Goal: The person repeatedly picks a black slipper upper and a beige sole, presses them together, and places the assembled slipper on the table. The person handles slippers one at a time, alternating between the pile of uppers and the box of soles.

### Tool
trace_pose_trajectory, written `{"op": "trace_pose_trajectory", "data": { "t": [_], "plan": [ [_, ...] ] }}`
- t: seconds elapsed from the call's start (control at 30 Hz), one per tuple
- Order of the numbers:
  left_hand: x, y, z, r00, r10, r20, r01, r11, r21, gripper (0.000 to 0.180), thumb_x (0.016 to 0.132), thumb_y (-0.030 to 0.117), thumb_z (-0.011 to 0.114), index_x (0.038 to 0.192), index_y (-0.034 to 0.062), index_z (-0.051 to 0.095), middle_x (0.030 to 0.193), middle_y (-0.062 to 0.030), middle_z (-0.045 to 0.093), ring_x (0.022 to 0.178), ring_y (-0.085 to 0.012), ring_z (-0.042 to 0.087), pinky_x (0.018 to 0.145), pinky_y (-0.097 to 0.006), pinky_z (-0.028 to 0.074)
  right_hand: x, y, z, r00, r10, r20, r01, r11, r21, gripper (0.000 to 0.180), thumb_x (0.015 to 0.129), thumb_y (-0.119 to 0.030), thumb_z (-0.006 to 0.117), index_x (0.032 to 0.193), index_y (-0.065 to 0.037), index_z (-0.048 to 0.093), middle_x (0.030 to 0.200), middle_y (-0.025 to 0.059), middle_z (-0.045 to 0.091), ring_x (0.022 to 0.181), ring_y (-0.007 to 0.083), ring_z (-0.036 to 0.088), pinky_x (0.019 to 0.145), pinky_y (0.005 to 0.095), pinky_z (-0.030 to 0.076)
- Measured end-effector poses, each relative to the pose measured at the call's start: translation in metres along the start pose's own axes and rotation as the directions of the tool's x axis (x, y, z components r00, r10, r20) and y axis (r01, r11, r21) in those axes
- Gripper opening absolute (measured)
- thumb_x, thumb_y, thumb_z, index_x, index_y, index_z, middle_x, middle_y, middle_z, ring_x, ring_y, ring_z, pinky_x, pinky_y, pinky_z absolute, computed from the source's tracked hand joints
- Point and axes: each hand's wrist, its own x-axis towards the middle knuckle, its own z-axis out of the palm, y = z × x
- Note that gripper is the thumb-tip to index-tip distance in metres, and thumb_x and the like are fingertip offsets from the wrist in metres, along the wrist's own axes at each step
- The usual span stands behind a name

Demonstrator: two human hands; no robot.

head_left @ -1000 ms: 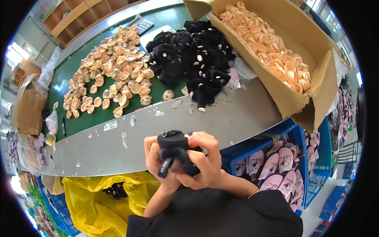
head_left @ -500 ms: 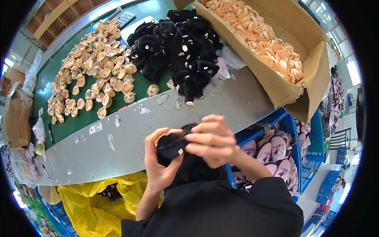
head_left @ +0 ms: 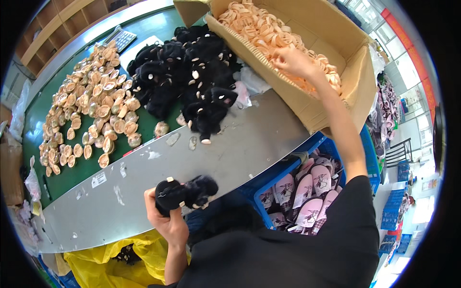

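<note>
My left hand [head_left: 165,221] is closed round a small black plush toy piece [head_left: 173,196] with little pale tips, held over the front edge of the workbench. The fuzzy end of the plush points right, away from the palm. My right hand [head_left: 295,63] reaches far to the right, over the cardboard box [head_left: 288,98], its fingers drawn together among peach plastic frame-like pieces [head_left: 257,24]. Whatever those fingers hold cannot be made out. A heap of similar black plush pieces [head_left: 165,62] lies on the bench, left of the box.
Many round beige shell-like pieces [head_left: 103,110] spread over the green bench top, left of the plush heap. A calculator [head_left: 126,40] lies behind them. Below the metal edge strip [head_left: 201,161], a yellow bag [head_left: 91,264] is at left and a blue crate of pink slippers [head_left: 312,211] at right.
My right hand has let go of the plush and moved up and right to the box. My left hand keeps the plush, now turned with its fuzzy end rightward. The view has shifted.
</note>
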Motion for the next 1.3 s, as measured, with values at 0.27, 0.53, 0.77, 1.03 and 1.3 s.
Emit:
{"op": "trace_pose_trajectory", "data": {
  "t": [0.27, 0.53, 0.77, 1.03, 1.3],
  "plan": [
    [-0.001, -0.004, 0.009, 0.999, -0.044, -0.026, 0.042, 0.997, -0.065, 0.026, 0.083, -0.004, 0.06, 0.109, -0.0012, 0.058, 0.099, -0.003, 0.056, 0.091, -0.0103, 0.053, 0.084, -0.021, 0.043, -0.009, 0.022, 0.014, 0.999, 0.046, -0.009, -0.046, 0.999, 0.014, 0.034, 0.089, -0.029, 0.075, 0.109, -0.003, 0.067, 0.101, 0.0145, 0.07, 0.094, 0.0283, 0.067, 0.082, 0.0409, 0.053],
    [-0.007, -0.007, 0.009, 0.996, -0.086, 0.003, 0.086, 0.994, -0.067, 0.04, 0.081, -0.006, 0.063, 0.12, -0.0028, 0.056, 0.108, -0.0053, 0.058, 0.098, -0.0123, 0.056, 0.091, -0.025, 0.046, 0.032, -0.003, 0.011, 0.986, -0.028, -0.164, 0.01, 0.994, -0.11, 0.022, 0.092, -0.023, 0.064, 0.109, -0.01, 0.07, 0.107, 0.0154, 0.069, 0.107, 0.0344, 0.066, 0.087, 0.0469, 0.053],
    [-0.009, -0.003, -0.001, 0.996, -0.087, -0.02, 0.086, 0.993, -0.076, 0.045, 0.082, -0.007, 0.061, 0.127, -0.004, 0.055, 0.114, -0.0076, 0.061, 0.102, -0.0153, 0.059, 0.096, -0.028, 0.047, 0.067, 0.025, 0.033, 0.988, -0.078, -0.131, 0.047, 0.974, -0.22, 0.016, 0.085, -0.01, 0.062, 0.097, -0.01, 0.073, 0.105, 0.016, 0.068, 0.106, 0.0357, 0.067, 0.087, 0.0486, 0.053],
    [-0.008, -0.006, -0.001, 0.988, -0.15, -0.035, 0.146, 0.985, -0.092, 0.045, 0.083, -0.007, 0.061, 0.127, -0.0045, 0.055, 0.112, -0.0082, 0.061, 0.102, -0.0158, 0.06, 0.096, -0.029, 0.048, 0.061, 0.029, 0.02, 0.982, -0.174, -0.074, 0.179, 0.981, 0.079, 0.02, 0.08, -0.019, 0.068, 0.094, -0.005, 0.073, 0.09, 0.0149, 0.072, 0.09, 0.0299, 0.068, 0.08, 0.0399, 0.054],
    [-0.005, 0.012, 0.015, 0.984, -0.17, -0.06, 0.163, 0.98, -0.111, 0.034, 0.077, -0.004, 0.064, 0.111, -0.002, 0.06, 0.099, -0.0035, 0.06, 0.092, -0.0113, 0.055, 0.088, -0.023, 0.045, 0.025, -0.012, -0.043, 0.963, -0.004, -0.271, 0.134, 0.876, 0.462, 0.025, 0.094, -0.026, 0.072, 0.094, -0.002, 0.065, 0.089, 0.0038, 0.067, 0.079, 0.0133, 0.063, 0.073, 0.0322, 0.051]
  ]
}}
